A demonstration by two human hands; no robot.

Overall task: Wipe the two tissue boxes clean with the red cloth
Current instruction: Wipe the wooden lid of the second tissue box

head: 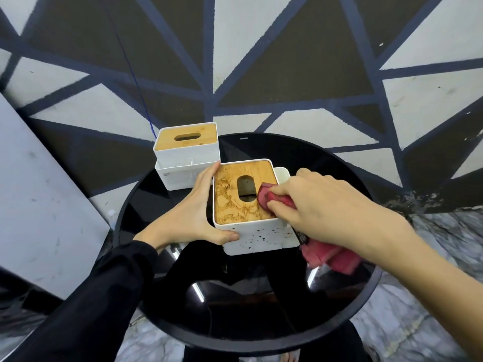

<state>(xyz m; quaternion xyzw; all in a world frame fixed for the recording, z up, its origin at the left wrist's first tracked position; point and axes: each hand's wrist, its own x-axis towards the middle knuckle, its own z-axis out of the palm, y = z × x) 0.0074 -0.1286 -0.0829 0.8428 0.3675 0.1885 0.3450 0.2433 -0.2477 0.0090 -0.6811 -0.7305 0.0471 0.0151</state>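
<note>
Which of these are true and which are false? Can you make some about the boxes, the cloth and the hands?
1. The right hand presses the red cloth on the near tissue box. True.
2. The left hand holds the far tissue box. False: it steadies the near box.
3. The near box's white side has dark specks. True.
4. The boxes stand on a white square table. False: the round table is black.

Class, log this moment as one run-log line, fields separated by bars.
step: wiping near tissue box lid | left hand grips its side | right hand presses red cloth on lid | far tissue box untouched
</note>
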